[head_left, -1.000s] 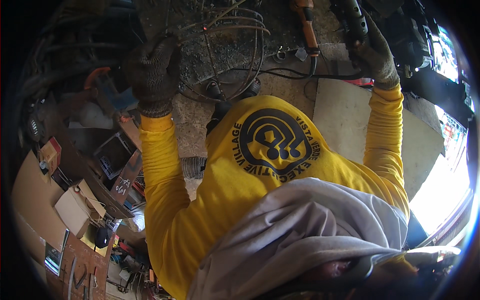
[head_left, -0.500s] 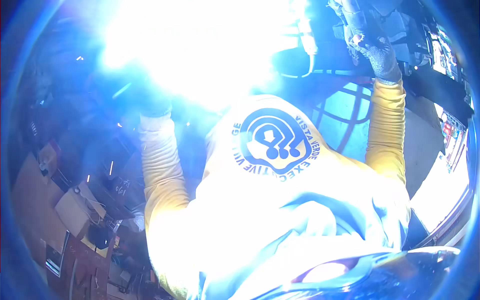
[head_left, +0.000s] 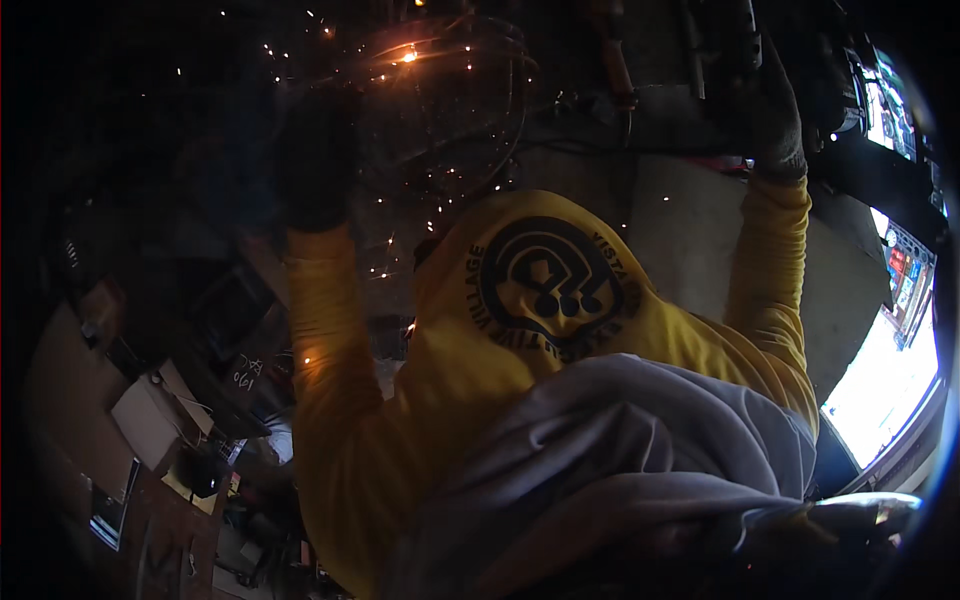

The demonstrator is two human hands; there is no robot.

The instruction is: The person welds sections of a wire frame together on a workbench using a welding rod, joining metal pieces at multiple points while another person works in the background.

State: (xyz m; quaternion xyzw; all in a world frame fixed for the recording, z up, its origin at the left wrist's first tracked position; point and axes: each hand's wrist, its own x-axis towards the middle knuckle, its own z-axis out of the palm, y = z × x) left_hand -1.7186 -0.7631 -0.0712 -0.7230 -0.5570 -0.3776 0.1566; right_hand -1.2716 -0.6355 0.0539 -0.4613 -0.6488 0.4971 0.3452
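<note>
My left hand [head_left: 318,165], in a dark glove, reaches up at the left of the glowing spot [head_left: 410,56]. Deep shadow hides its fingers and whatever they may hold. Sparks scatter around that orange spot, which sits beside a curved, thin-edged round shape [head_left: 520,95] that I cannot identify. At the upper right, my right hand [head_left: 778,125] wears a greyish knit glove. It is next to a dark cylindrical metal part [head_left: 742,40], but its fingers are lost in the dark. Both forearms are in yellow sleeves.
An orange-handled tool [head_left: 617,75] with a cord hangs between my hands. A pale flat panel [head_left: 690,225] lies by my right forearm. An open cardboard box [head_left: 150,420] and several dark items crowd the lower left. Bright daylight enters at the right edge.
The blinding blue-white light at the top has gone out, leaving a small orange glow and flying sparks. My right hand has shifted slightly to the right; my left arm is almost unmoved.
</note>
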